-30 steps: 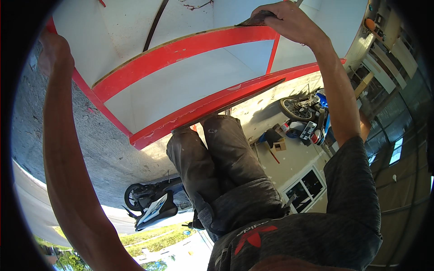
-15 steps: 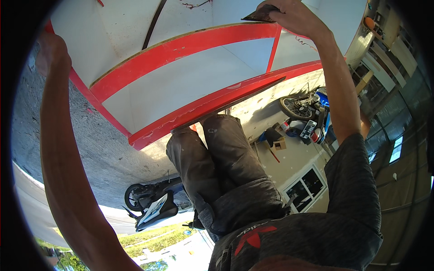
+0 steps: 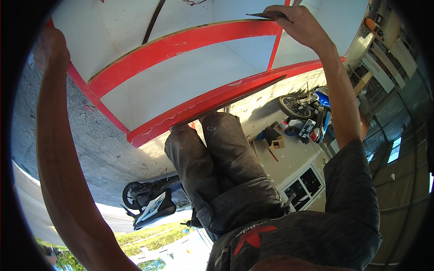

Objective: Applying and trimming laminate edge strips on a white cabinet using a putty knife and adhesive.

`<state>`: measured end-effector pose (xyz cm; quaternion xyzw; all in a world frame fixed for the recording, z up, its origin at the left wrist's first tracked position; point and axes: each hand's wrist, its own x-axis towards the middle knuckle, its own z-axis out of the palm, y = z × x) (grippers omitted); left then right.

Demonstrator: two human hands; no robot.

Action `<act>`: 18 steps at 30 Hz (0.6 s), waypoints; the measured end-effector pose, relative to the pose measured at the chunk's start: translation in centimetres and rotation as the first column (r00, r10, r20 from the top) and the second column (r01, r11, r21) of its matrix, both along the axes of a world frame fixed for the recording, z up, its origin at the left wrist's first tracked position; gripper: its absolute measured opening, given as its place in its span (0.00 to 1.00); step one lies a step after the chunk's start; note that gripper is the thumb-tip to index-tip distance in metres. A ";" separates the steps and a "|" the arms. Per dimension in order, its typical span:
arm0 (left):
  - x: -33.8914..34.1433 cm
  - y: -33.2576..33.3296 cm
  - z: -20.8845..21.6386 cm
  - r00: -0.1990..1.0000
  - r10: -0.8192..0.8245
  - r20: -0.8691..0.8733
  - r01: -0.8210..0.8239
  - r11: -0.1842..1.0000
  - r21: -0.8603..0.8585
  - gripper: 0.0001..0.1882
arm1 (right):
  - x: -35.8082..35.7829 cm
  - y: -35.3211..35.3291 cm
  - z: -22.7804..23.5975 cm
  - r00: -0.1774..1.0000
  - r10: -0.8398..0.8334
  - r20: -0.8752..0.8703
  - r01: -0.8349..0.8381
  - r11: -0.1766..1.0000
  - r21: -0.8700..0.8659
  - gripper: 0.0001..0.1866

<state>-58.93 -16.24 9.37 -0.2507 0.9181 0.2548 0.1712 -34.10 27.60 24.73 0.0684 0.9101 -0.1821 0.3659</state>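
A white box-like cabinet with red-painted edges [image 3: 190, 43] fills the upper part of the view. My right hand [image 3: 304, 26] is closed around a thin, dark, flat scraper [image 3: 267, 16]. The blade points left and lies close over the far edge of the red rail, near a red upright divider [image 3: 274, 52]; whether it touches the wood I cannot tell. At the far left, my left hand [image 3: 52, 49] is closed at the cabinet's red side edge, with its fingertips hidden.
Bare wood shows along the rail's top edge. A dark strip [image 3: 154, 20] lies across the white panel. Behind me are a blue motorcycle [image 3: 300, 108], a dark motorcycle [image 3: 151, 203], a cardboard box [image 3: 277, 143] and a window [image 3: 304, 186]. Boards [image 3: 384, 72] lean at the right.
My right hand has shifted slightly right and down with the scraper, whose blade now looks flatter and thinner. My left hand stays at the cabinet's edge.
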 end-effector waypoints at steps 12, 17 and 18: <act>-0.1 0.0 -0.7 0.999 0.036 0.004 -0.036 0.999 -0.027 0.61 | -0.3 -1.2 -0.1 0.989 -0.100 0.113 0.083 0.986 0.145 0.19; 0.3 1.2 -0.9 0.998 0.067 0.009 -0.067 0.998 -0.011 0.60 | -1.2 0.7 1.6 0.853 -0.518 -0.063 0.495 0.842 -0.216 0.13; 0.0 0.6 -1.4 0.998 0.064 0.008 -0.064 0.998 -0.021 0.60 | -1.2 0.0 1.5 0.873 -0.475 -0.109 0.451 0.872 -0.189 0.12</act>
